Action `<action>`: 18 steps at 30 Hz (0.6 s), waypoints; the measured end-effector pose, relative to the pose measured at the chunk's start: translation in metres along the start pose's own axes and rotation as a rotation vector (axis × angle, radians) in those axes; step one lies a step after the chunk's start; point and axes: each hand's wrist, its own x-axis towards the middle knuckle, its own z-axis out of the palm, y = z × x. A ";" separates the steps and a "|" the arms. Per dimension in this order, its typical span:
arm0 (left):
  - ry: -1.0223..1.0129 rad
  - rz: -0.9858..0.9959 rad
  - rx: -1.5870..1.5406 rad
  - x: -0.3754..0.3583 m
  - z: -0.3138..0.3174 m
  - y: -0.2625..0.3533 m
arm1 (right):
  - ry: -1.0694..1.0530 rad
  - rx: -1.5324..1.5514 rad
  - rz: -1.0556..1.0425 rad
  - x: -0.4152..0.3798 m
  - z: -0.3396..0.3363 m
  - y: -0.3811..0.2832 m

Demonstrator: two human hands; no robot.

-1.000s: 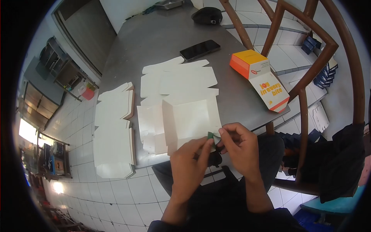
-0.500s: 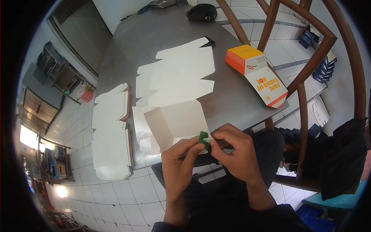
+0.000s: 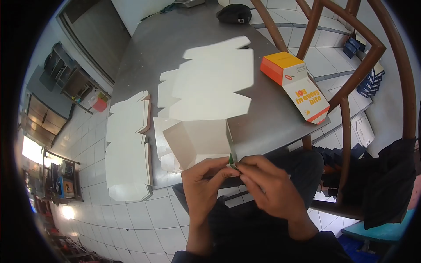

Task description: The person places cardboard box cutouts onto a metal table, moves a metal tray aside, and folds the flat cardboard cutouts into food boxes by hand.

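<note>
A partly folded box (image 3: pixel 204 138), plain on its inner faces, stands at the table's near edge. My left hand (image 3: pixel 204 182) pinches the box's near right corner, where a small green patch shows. Against the same corner, my right hand (image 3: pixel 269 186) has its thumb and fingers closed on a flap. The two hands' fingertips nearly touch. Beyond the box lie flat white cardboard blanks (image 3: pixel 215 76). A stack of similar blanks (image 3: pixel 127 149) is on the left. At the right edge rests a folded orange and yellow box (image 3: pixel 285 70) with its printed lid open.
The grey metal table (image 3: pixel 158 39) bears a black cap (image 3: pixel 233 14) at its far end. A brown chair frame (image 3: pixel 346 98) stands close on the right, with dark cloth (image 3: pixel 388 184) hanging over it. Dark blue folded pieces (image 3: pixel 370 83) lie on the steps.
My right fingers have closed in on the corner, and less of the green face shows. The loose blanks beyond the box appear shifted, and their dark far corner is no longer visible.
</note>
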 end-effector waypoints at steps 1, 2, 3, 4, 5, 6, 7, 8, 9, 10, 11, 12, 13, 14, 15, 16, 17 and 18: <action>0.021 0.006 -0.009 0.000 0.001 -0.003 | 0.002 -0.048 0.023 -0.004 0.006 -0.008; 0.025 0.025 0.009 -0.001 0.003 -0.005 | 0.006 -0.099 0.044 -0.005 0.009 -0.012; 0.026 0.043 0.027 -0.001 0.005 -0.007 | 0.013 -0.131 0.021 -0.005 0.011 -0.010; 0.024 0.061 0.047 -0.002 0.008 -0.009 | 0.024 -0.162 -0.001 -0.005 0.014 -0.005; 0.029 0.057 0.007 -0.004 0.012 -0.008 | 0.035 -0.190 -0.022 -0.005 0.017 -0.001; 0.034 0.051 -0.031 -0.008 0.016 -0.007 | 0.085 -0.188 -0.029 -0.004 0.022 0.002; 0.010 0.086 0.007 -0.009 0.016 -0.006 | 0.133 -0.189 -0.037 -0.001 0.027 0.004; -0.014 0.121 0.045 -0.011 0.016 -0.006 | 0.180 -0.193 -0.048 0.002 0.030 0.008; -0.063 0.197 0.162 -0.012 0.013 -0.006 | 0.232 -0.158 -0.026 0.003 0.033 0.015; -0.098 0.196 0.201 -0.014 0.010 -0.002 | 0.282 -0.120 -0.004 0.005 0.037 0.022; -0.134 0.196 0.241 -0.017 0.007 0.002 | 0.331 -0.081 0.017 0.007 0.039 0.026; -0.155 0.124 0.200 -0.023 0.004 0.017 | 0.346 -0.037 0.068 0.012 0.036 0.027; -0.180 0.050 0.159 -0.029 0.001 0.026 | 0.362 0.006 0.122 0.017 0.030 0.029; -0.121 0.016 0.151 -0.040 -0.005 0.026 | 0.382 0.049 0.180 0.019 0.026 0.029; 0.085 0.122 0.216 -0.042 -0.008 0.023 | 0.444 0.076 0.179 0.018 0.027 0.031; 0.292 0.229 0.280 -0.042 -0.009 0.017 | 0.505 0.102 0.176 0.018 0.028 0.034; 0.505 0.339 0.341 -0.040 -0.010 0.015 | 0.564 0.130 0.168 0.019 0.030 0.037; 0.537 0.290 0.322 -0.034 -0.009 0.013 | 0.586 0.158 0.160 0.019 0.033 0.039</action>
